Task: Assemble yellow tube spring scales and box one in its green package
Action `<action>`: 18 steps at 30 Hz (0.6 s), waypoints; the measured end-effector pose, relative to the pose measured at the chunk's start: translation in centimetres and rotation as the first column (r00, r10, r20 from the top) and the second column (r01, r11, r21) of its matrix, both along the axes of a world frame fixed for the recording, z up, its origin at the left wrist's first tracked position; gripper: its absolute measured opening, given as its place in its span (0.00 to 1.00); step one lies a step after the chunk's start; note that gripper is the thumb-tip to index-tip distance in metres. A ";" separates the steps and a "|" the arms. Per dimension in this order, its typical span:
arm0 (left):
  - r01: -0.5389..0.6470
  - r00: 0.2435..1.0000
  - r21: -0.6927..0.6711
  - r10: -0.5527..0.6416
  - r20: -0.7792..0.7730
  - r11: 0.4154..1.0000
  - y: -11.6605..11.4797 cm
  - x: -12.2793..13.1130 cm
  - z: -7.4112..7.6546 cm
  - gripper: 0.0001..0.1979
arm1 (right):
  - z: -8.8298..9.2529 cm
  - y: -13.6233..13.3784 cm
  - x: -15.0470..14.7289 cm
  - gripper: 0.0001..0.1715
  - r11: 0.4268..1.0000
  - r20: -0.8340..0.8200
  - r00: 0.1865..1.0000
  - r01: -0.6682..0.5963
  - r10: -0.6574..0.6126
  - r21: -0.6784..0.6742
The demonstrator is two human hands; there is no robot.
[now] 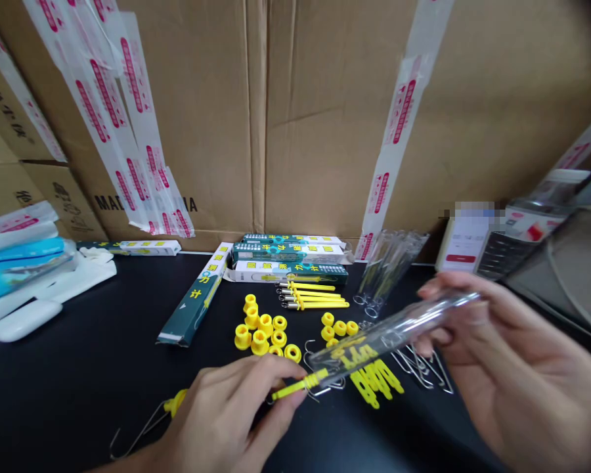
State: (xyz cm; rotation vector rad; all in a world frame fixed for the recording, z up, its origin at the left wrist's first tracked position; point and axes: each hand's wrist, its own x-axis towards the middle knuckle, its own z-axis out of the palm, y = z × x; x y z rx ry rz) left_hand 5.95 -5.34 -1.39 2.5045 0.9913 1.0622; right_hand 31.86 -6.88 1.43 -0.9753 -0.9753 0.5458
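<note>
My right hand [507, 368] grips a clear plastic tube [394, 328], held slanting down to the left over the black table [79, 368]. My left hand [226, 414] pinches a thin yellow rod [295, 386] whose tip sits at the tube's lower open end. A metal hook with a yellow cap [150, 420] pokes out from under my left hand. Below the tube lie yellow flat pieces [377, 381] and several wire hooks [423, 364]. Loose yellow caps [263, 332] and yellow rods with metal ends [312, 295] lie further back.
Green and white long boxes [290, 259] are stacked at the back, one [197, 299] lying diagonally. Spare clear tubes [389, 272] lean at the back right. Large taped cardboard boxes [325, 112] wall off the rear. White packaging [34, 289] sits left, a mesh basket [566, 269] right.
</note>
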 end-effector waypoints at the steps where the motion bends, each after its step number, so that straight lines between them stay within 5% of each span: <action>1: -0.003 1.000 0.000 0.003 -0.004 1.000 0.0 0.0 0.1 0.09 | -0.5 -0.2 -0.6 0.09 0.998 -0.020 0.999 -0.043 0.042 -0.045; 4: -0.011 1.000 -0.005 0.011 -0.002 1.000 0.1 0.2 0.2 0.09 | -1.3 -0.6 -1.3 0.12 0.989 -0.046 0.996 -0.085 0.081 -0.117; 12: -0.032 0.999 0.048 0.031 0.031 0.998 0.1 0.2 0.0 0.05 | -0.9 0.4 -0.4 0.15 0.998 -0.160 0.985 0.068 -0.066 0.008; 18: -0.029 1.000 0.053 0.030 -0.006 0.998 0.3 0.2 -0.3 0.06 | -2.1 -0.2 -0.5 0.18 0.996 -0.110 0.994 -0.009 0.000 -0.088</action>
